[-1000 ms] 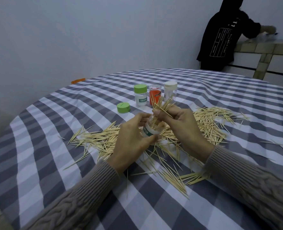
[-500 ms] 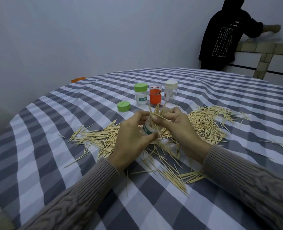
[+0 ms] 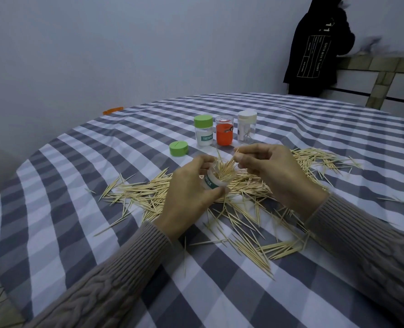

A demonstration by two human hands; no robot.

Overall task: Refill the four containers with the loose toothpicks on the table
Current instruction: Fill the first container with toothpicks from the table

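Item 1, R fingertips [image 3: 240,159]: thumb + forefinger pinched on one or two toothpicks at the mouth of the open container [image 3: 216,177]. Rest of the right hand [image 3: 267,171] loosely curled, hovering just beside the rim.

Item 2, left hand [image 3: 191,185]: fingers and thumb wrapped round the container's wall, holding it tilted toward me, off the cloth.

Item 3, change: 1 s ago a fat bundle stuck well out above the rim under my R hand. Now the sticks sit mostly inside, tips fanned at the mouth. I read that as the bundle dropped in and the R hand tidying stragglers. Container looks near full, approx.

Item 4, its green lid [image 3: 178,148]: lying loose on the cloth, near, beyond the L hand.

Item 5, back row: green-lidded container [image 3: 204,134], orange container [image 3: 224,133], white-lidded container [image 3: 246,129], touching or nearly so. Fill levels: can't tell, though the white one looks mostly empty.

Item 6, loose toothpicks [image 3: 255,223]: still plenty spread on the checked tablecloth [image 3: 101,233] under and around both hands. Est. task well short of done.

Item 7, bkgd: a person in black [image 3: 314,50] standing by the wall.
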